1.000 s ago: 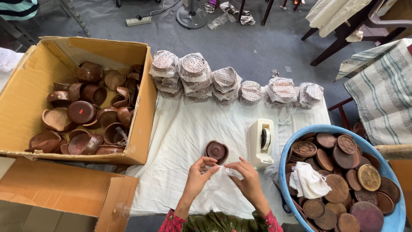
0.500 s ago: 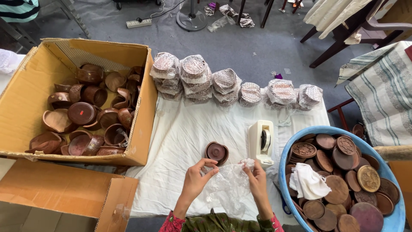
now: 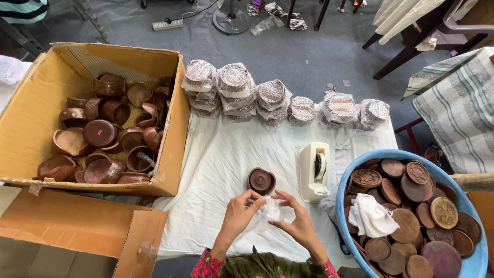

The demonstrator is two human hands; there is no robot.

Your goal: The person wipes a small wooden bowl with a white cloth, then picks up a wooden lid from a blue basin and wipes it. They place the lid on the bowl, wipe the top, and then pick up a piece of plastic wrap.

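My left hand [image 3: 237, 214] and my right hand [image 3: 295, 222] meet low in the middle, over a white cloth [image 3: 221, 170]. Together they hold a crumpled clear plastic wrap [image 3: 268, 212] between the fingertips. Just above the hands a small brown wooden bowl [image 3: 261, 180] sits on the cloth, apart from the fingers. A white tape dispenser [image 3: 315, 171] stands to the right of the bowl.
A cardboard box [image 3: 31, 110] of brown wooden bowls lies at the left. A blue tub [image 3: 476, 257] of carved wooden lids with a white rag [image 3: 371, 216] is at the right. Several plastic-wrapped stacks [image 3: 234, 90] line the cloth's far edge. A folded box flap [image 3: 77, 226] lies lower left.
My hands spread the plastic wrap apart half a second ago, then came back together and bunched it up just below the wooden bowl.
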